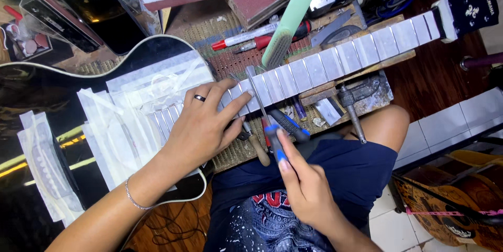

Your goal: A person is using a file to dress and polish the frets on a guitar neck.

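Resting flat on the taped fretboard (335,63) of a black guitar (31,94), the left hand (201,126) spreads its fingers wide, fingertips pressing the masked strips just left of the spot being worked; it holds nothing. A ring sits on one finger and a thin bracelet on the wrist. The right hand (304,184) is closed around the blue-and-black handle of a narrow metal file (260,100), whose blade runs away from the person across the neck, lying on a fret between two strips of tape, touching the fretboard just right of the left fingertips.

The neck stretches from the guitar body at left to the dark headstock (471,11) at far right, propped on a wooden block over a perforated mat on the counter (230,47). Beyond the neck lie a green-handled brush (293,16), a red marker (243,38) and other small tools. A hammer (350,108) lies on the near side, beside a second blue-handled tool (291,126). Another guitar (450,205) lies on the floor at near right.
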